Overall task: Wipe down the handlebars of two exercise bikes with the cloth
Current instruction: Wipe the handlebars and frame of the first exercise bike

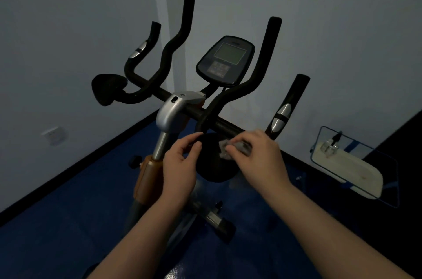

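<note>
An exercise bike stands in front of me with black foam handlebars (230, 96) branching up left and right of a grey console (226, 60). A round black elbow pad (211, 162) sits on the right side of the crossbar. My right hand (258, 155) holds a small grey cloth (237, 147) and presses it on the pad's top. My left hand (182, 160) grips the left edge of the same pad, thumb and fingers curled round it. A matching pad (108, 90) sits at the bar's left end.
The bike's silver stem (170, 114) and orange frame (146, 178) drop to a blue floor. Pale walls meet in a corner behind. A wall socket (53, 135) is low on the left. A glass shelf (356, 164) with a small bottle (330, 145) stands at the right.
</note>
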A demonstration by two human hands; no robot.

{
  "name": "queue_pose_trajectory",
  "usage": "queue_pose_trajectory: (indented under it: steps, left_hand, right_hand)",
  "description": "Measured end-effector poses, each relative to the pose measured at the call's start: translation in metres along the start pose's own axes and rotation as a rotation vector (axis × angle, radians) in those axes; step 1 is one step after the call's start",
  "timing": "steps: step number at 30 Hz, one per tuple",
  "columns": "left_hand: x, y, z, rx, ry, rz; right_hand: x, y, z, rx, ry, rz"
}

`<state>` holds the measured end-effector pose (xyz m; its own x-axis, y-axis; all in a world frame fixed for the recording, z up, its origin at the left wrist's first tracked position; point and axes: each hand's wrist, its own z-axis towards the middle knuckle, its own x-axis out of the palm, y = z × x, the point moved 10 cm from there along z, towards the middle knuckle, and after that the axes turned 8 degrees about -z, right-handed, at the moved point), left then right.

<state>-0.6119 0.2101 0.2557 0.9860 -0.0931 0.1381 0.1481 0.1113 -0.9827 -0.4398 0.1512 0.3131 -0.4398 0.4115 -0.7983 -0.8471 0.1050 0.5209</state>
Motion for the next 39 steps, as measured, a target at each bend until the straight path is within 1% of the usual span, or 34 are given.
queue_pose_trajectory:
  steps: [1,3,5,6,9,11,13,14,16,21,26,29,33,35,37,38,39]
  left_hand:
    - [0.000,0.003,0.000,-0.008,0.002,-0.002]
    - [-0.001,0.006,0.000,-0.021,0.008,-0.012]
    - [-0.001,0.007,0.000,-0.020,0.013,-0.023]
    - [0.000,0.007,0.001,-0.017,0.017,-0.021]
    - [0.000,0.006,0.000,-0.007,0.033,-0.021]
    - [0.000,0.007,0.001,-0.023,0.041,-0.051]
    - [0.000,0.007,0.003,-0.026,0.060,-0.072]
    - [0.000,0.008,0.003,-0.028,0.069,-0.081]
    - [0.001,0.009,0.003,-0.038,0.082,-0.097]
    - [0.001,0.011,0.007,-0.075,0.155,-0.115]
    - [0.000,0.012,0.013,-0.112,0.235,-0.136]
    - [0.001,0.013,0.012,-0.113,0.249,-0.150]
    - [0.002,0.009,0.011,-0.091,0.275,-0.144]
    - [0.003,0.009,0.011,-0.087,0.284,-0.151]
    - [0.003,0.010,0.012,-0.083,0.282,-0.156]
    - [0.004,0.011,0.012,-0.079,0.281,-0.160]
    - [0.004,0.012,0.012,-0.080,0.282,-0.165]
  right_hand:
    - [-0.002,-0.002,-0.008,0.004,-0.012,0.012]
    - [-0.004,-0.004,-0.017,0.012,0.024,0.048]
    - [-0.004,-0.005,-0.010,0.026,0.081,0.094]
    - [-0.004,-0.006,-0.004,0.036,0.078,0.110]
    - [-0.003,-0.015,0.002,0.104,-0.031,0.158]
    - [0.001,-0.021,-0.018,0.174,-0.144,0.266]
    - [-0.001,-0.020,-0.046,0.192,-0.254,0.330]
    - [-0.002,-0.017,-0.056,0.187,-0.282,0.334]
    - [-0.004,-0.013,-0.059,0.167,-0.295,0.312]
    - [-0.008,-0.019,-0.016,0.192,-0.240,0.213]
    - [-0.008,-0.008,-0.070,0.196,-0.388,0.262]
    - [-0.005,-0.003,-0.069,0.160,-0.365,0.207]
    - [-0.011,-0.008,-0.021,0.211,-0.222,0.109]
    - [-0.011,0.000,-0.006,0.179,-0.162,-0.075]
    - [-0.007,0.025,-0.002,0.045,-0.183,-0.326]
    - [0.000,0.038,-0.004,-0.019,-0.202,-0.417]
    - [0.007,0.046,-0.008,-0.052,-0.214,-0.458]
